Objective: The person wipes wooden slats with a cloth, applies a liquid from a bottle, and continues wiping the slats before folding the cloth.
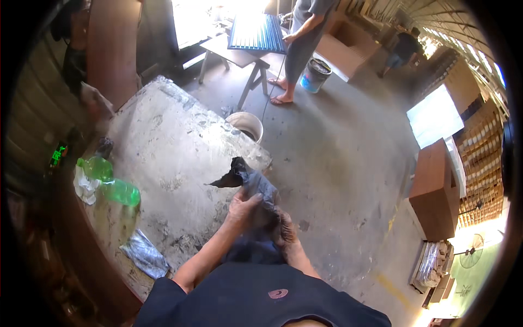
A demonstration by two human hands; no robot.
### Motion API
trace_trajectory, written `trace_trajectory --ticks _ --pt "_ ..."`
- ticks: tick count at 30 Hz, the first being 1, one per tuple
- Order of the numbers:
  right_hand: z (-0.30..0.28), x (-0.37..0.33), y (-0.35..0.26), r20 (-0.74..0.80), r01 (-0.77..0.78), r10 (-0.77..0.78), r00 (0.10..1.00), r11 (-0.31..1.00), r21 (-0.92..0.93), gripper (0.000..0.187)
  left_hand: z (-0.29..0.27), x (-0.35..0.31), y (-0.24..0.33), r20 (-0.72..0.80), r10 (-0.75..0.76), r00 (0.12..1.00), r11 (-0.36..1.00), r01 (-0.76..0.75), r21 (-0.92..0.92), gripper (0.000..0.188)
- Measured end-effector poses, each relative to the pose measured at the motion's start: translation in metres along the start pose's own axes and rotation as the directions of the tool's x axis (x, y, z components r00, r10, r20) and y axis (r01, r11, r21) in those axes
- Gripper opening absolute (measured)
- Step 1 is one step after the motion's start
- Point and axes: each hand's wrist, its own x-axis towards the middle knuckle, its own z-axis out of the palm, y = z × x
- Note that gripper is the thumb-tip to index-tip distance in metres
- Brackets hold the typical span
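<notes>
In front of my body, both hands grip a dark grey-black crumpled piece (260, 188), thin and sheet-like; whether it is cloth or plastic I cannot tell. Its upper end flares out in a black ragged flap over the corner of the pale, stained worktable (163, 131). My left hand (242, 210) has its fingers closed round the left side, with the thumb on top. Darkly smudged, my right hand (284, 229) holds the lower right part. A folded greyish sheet (145, 254) lies on the table near my left forearm.
Green plastic bottles (121, 192) and white crumpled paper (86, 185) lie at the table's left. Past its far edge stands a white bucket (248, 124). Farther off, a person (310, 32) stands by a slatted dark panel (257, 34) on a trestle. Brown boxes (435, 191) stand right.
</notes>
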Motion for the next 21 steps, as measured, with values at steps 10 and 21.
trace_trajectory --ticks 10,21 --pt "0.014 -0.001 -0.084 0.073 0.242 -0.257 0.964 0.721 -0.650 0.033 0.020 0.024 0.027 -0.114 0.141 0.983 0.990 -0.143 -0.009 0.042" --pt "-0.012 0.058 -0.003 0.083 0.266 -0.313 0.946 0.608 -0.748 0.032 0.096 0.041 -0.001 0.125 0.060 0.990 0.998 -0.061 0.003 0.041"
